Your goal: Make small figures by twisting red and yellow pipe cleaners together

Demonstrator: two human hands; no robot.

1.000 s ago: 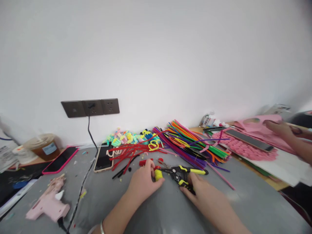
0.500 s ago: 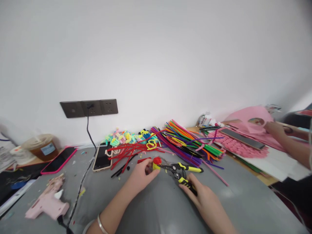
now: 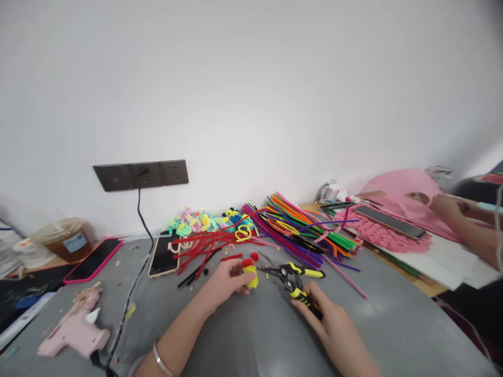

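Between the fingers of my left hand (image 3: 230, 280) is a small yellow-and-red pipe cleaner figure (image 3: 251, 276), its red part uppermost. My right hand (image 3: 324, 314) is wrapped round one yellow-and-black handle of a pair of pliers (image 3: 290, 275). The jaws stand apart and point left at the figure; I cannot tell whether they touch it. Just beyond my left hand, red pipe cleaners (image 3: 212, 243) lie loose on the grey table (image 3: 251, 335). A thick bundle of many-coloured pipe cleaners (image 3: 302, 225) lies behind the pliers.
A pink glue gun (image 3: 76, 327) with a black cord lies at the left. Two phones (image 3: 94, 260) (image 3: 164, 254) rest near a drink cup (image 3: 65, 238). Small pastel pieces (image 3: 200, 221) are heaped by the wall. At right, another person's hands (image 3: 451, 209) handle pink sheet material (image 3: 396, 191).
The figure has turned in my left hand, so more of its yellow part shows below the red. The pliers' jaws sit slightly apart from where they overlapped it. The other person's pink sheet has shifted.
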